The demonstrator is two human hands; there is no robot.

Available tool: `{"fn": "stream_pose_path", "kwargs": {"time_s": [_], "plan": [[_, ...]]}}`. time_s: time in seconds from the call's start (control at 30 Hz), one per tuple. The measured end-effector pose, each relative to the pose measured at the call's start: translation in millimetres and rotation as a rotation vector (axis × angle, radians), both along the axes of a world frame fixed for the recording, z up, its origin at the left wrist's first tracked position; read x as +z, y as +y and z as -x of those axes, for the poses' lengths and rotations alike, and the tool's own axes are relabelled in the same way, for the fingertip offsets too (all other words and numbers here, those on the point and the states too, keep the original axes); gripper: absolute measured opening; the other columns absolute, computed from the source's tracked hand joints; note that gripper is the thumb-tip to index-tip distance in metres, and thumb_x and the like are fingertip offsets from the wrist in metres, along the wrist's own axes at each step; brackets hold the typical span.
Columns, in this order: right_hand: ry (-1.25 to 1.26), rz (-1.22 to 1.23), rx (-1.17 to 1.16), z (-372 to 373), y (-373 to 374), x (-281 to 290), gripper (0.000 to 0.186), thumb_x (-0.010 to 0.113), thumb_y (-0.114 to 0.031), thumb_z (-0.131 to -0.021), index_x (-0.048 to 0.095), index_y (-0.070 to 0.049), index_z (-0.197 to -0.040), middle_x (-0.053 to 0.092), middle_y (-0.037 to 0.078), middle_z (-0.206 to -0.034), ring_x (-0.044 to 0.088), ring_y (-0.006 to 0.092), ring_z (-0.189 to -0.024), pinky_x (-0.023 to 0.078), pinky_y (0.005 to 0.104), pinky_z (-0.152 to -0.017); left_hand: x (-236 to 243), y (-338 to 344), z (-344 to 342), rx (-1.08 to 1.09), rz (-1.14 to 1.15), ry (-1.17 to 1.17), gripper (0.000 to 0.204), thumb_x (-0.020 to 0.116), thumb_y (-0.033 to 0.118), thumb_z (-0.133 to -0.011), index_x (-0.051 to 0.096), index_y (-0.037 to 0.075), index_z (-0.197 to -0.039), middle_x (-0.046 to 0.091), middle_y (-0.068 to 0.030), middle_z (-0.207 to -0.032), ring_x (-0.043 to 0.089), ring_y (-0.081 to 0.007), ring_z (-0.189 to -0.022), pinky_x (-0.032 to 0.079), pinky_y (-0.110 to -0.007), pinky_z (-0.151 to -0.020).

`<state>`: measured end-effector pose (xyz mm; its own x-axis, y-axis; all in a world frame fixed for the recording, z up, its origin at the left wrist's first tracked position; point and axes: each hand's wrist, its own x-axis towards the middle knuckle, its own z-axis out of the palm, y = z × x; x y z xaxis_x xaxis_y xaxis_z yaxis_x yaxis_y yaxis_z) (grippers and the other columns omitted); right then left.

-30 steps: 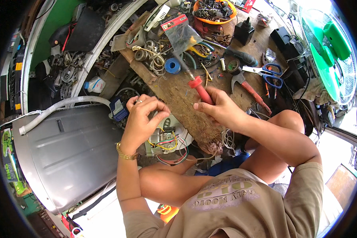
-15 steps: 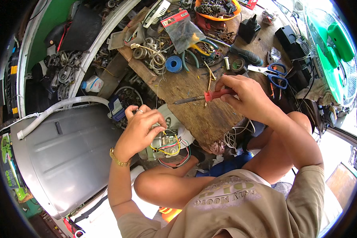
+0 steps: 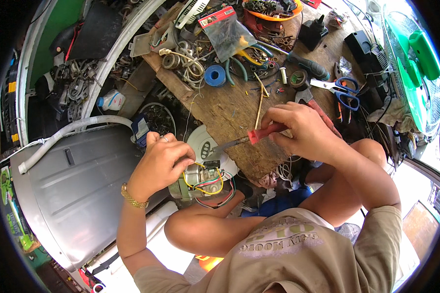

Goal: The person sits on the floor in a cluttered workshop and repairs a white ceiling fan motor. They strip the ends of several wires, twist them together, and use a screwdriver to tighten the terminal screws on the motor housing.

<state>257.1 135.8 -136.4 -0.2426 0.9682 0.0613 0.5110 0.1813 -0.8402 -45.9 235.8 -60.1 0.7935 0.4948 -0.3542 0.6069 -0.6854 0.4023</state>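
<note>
My right hand (image 3: 298, 129) grips the red handle of a soldering iron (image 3: 237, 141), whose dark shaft points left and down over the white round base (image 3: 200, 141). Below its tip, an electric motor (image 3: 208, 178) with a small black block on top sits by my folded leg. Yellow, red, green and black wires (image 3: 225, 198) loop around it. My left hand (image 3: 166, 163) is pinched just above the motor, at a thin wire beside the yellow loop. Exactly where that wire ends is hidden by the fingertips.
A worn wooden board (image 3: 220, 112) carries a blue spool (image 3: 214, 76), pliers (image 3: 237, 71), a screwdriver (image 3: 308, 66), blue-handled scissors (image 3: 340, 88) and a plastic bag (image 3: 227, 34). To the left stands a grey appliance casing (image 3: 83, 185) with a hose (image 3: 73, 129). A green fan (image 3: 420, 58) is at right.
The soldering iron has come down and its tip is nearer the motor, with my right hand lower. My left hand has shifted slightly left.
</note>
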Motion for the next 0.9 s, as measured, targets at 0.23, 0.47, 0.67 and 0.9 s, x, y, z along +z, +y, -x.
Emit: {"fn": "stream_pose_path", "kwargs": {"time_s": [0.23,0.47,0.67,0.9], "plan": [[-0.053,-0.024,0.037,12,-5,-3,0.022,0.069,-0.009,-0.072,0.063,-0.009,-0.094,0.065,0.011,-0.086,0.064,0.0338,-0.087,0.051,0.0455,-0.074,7,2,-4,-0.052,-0.005,0.017,0.006,0.072,0.013,-0.077,0.067,0.011,-0.077,0.064,-0.003,-0.072,0.052,-0.0201,-0.075,0.029,-0.037,-0.078],[-0.049,-0.023,0.057,17,-6,-4,0.022,0.069,-0.01,-0.071,0.064,-0.01,-0.093,0.065,0.01,-0.085,0.064,0.0334,-0.086,0.051,0.0456,-0.072,5,-2,-4,-0.065,-0.051,0.011,0.006,0.072,0.012,-0.076,0.067,0.011,-0.075,0.064,-0.0022,-0.071,0.052,-0.0196,-0.075,0.029,-0.036,-0.077],[-0.07,-0.039,0.047,21,-6,-2,0.021,0.069,-0.01,-0.071,0.064,-0.011,-0.092,0.066,0.009,-0.084,0.064,0.0325,-0.085,0.051,0.0451,-0.071,6,-4,-4,-0.059,-0.062,-0.001,0.006,0.072,0.012,-0.076,0.067,0.011,-0.076,0.064,-0.0028,-0.072,0.053,-0.0199,-0.076,0.029,-0.036,-0.078],[-0.071,-0.006,0.061,21,-7,-2,0.026,0.068,-0.008,-0.068,0.064,-0.009,-0.094,0.064,0.009,-0.086,0.061,0.032,-0.085,0.048,0.0438,-0.074,7,-5,-4,-0.056,-0.062,0.012,0.006,0.073,0.012,-0.076,0.067,0.01,-0.076,0.065,-0.0028,-0.073,0.053,-0.0202,-0.077,0.029,-0.036,-0.077]]}}
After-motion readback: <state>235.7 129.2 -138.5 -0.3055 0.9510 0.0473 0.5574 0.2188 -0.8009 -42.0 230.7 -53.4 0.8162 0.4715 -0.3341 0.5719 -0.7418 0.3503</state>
